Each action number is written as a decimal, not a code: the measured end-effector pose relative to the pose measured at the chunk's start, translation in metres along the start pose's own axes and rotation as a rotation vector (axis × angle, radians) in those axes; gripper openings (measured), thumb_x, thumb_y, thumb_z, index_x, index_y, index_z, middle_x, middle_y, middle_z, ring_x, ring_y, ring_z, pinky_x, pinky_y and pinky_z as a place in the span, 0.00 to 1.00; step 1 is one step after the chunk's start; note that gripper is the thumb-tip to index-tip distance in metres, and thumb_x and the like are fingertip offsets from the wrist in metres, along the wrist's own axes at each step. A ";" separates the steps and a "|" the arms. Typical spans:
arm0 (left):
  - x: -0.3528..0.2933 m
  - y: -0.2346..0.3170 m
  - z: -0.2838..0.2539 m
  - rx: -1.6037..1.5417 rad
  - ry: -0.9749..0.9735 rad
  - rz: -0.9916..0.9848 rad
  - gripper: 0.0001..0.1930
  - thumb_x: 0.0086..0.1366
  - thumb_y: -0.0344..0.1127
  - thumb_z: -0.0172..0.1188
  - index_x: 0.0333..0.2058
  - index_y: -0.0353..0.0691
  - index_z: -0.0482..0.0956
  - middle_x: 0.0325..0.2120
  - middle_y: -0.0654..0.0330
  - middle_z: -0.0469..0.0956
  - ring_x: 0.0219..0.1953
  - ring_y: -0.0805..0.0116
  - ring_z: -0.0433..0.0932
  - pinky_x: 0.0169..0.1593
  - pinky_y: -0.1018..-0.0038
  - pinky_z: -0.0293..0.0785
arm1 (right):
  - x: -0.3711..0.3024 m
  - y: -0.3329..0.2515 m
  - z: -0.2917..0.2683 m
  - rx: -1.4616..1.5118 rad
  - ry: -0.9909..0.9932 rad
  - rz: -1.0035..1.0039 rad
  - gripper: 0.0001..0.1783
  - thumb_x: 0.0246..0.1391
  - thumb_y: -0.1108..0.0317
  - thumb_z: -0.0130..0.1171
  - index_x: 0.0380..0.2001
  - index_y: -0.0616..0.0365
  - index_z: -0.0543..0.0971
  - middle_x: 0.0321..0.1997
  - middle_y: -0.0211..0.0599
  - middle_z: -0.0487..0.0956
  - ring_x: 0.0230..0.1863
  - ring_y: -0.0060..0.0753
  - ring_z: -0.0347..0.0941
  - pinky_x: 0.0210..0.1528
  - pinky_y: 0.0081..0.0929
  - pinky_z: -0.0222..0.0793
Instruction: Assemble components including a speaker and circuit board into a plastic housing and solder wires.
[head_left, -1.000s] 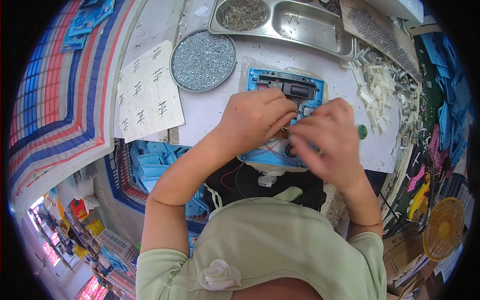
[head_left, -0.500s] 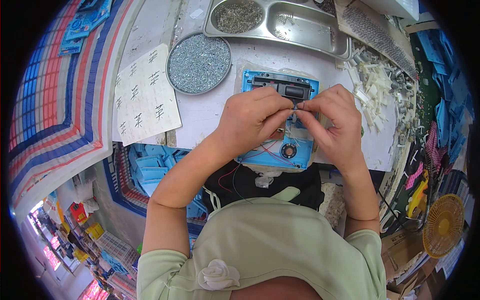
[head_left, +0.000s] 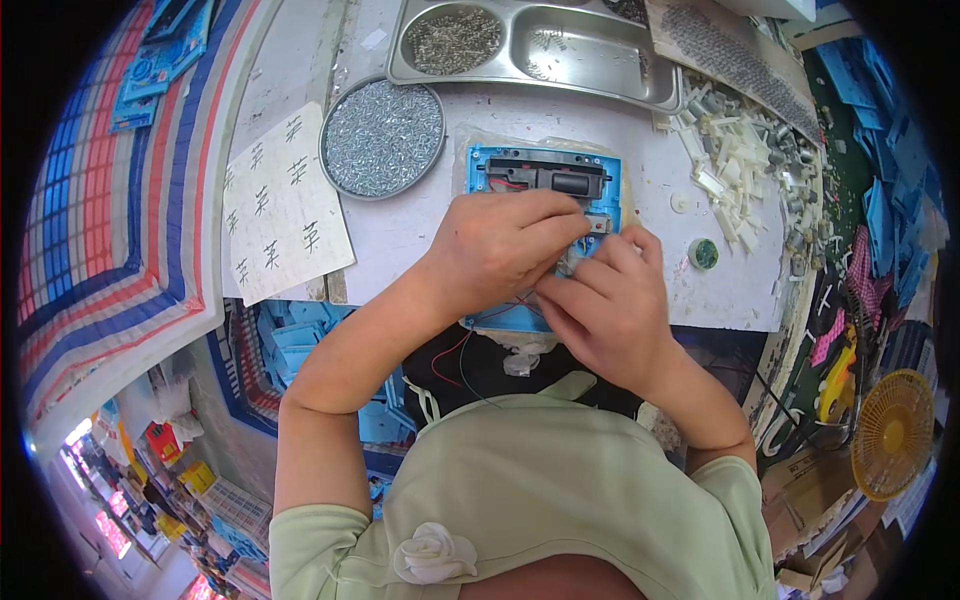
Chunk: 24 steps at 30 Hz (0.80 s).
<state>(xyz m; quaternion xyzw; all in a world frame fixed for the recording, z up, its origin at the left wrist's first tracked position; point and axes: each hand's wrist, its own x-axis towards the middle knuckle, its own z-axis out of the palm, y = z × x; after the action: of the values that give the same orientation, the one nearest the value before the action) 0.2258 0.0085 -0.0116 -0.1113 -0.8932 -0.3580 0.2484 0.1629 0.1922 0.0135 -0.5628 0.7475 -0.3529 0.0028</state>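
Observation:
A blue plastic casing [head_left: 475, 178] lies in front of me on the table, with a black module [head_left: 572, 184] set in its upper part. Thin wires run across its lower part, and some hang over the table's front edge. My left hand [head_left: 505, 240] is over the middle of the casing, fingers closed beside a small pale metallic part [head_left: 598, 224]; whether they grip it is hidden. Just below and to the right, my right hand [head_left: 612, 310] has its fingers pinched close to the left fingertips. What it pinches is hidden, and both hands cover much of the casing.
A round dish of small screws [head_left: 385, 138] stands left of the casing, beside a paper sheet [head_left: 285, 210]. Behind is a steel tray [head_left: 597, 60] with small metal parts. White plastic pieces [head_left: 735, 165] and a small green round object [head_left: 703, 253] lie to the right.
Both hands have moved down over the casing from its middle, where the fingertips met. My right hand has shifted left and nearer to me, uncovering the green round object. The view has moved slightly.

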 end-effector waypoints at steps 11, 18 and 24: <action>0.006 0.013 0.005 -0.014 -0.082 -0.159 0.08 0.58 0.25 0.70 0.37 0.40 0.84 0.27 0.58 0.80 0.26 0.61 0.80 0.30 0.70 0.75 | -0.252 0.094 -0.173 0.558 1.144 0.922 0.10 0.67 0.68 0.60 0.48 0.58 0.78 0.40 0.30 0.78 0.41 0.25 0.74 0.53 0.33 0.70; 0.012 0.020 0.003 0.013 -0.119 -0.209 0.07 0.58 0.25 0.69 0.36 0.37 0.85 0.28 0.57 0.81 0.28 0.59 0.80 0.32 0.70 0.76 | -0.250 0.124 -0.200 0.299 1.346 0.944 0.16 0.73 0.62 0.51 0.55 0.59 0.78 0.35 0.28 0.74 0.34 0.20 0.65 0.44 0.29 0.65; 0.017 0.023 0.000 -0.033 -0.131 -0.268 0.06 0.59 0.23 0.68 0.36 0.35 0.84 0.28 0.56 0.81 0.28 0.60 0.80 0.31 0.71 0.75 | -0.257 0.077 -0.210 0.031 1.330 0.775 0.24 0.73 0.61 0.45 0.64 0.64 0.72 0.44 0.38 0.79 0.43 0.30 0.72 0.56 0.34 0.68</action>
<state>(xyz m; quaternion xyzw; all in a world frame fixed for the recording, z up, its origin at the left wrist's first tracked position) 0.2198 0.0253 0.0112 -0.0181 -0.9083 -0.3946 0.1377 0.1084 0.5280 0.0298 0.0698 0.7306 -0.6013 -0.3158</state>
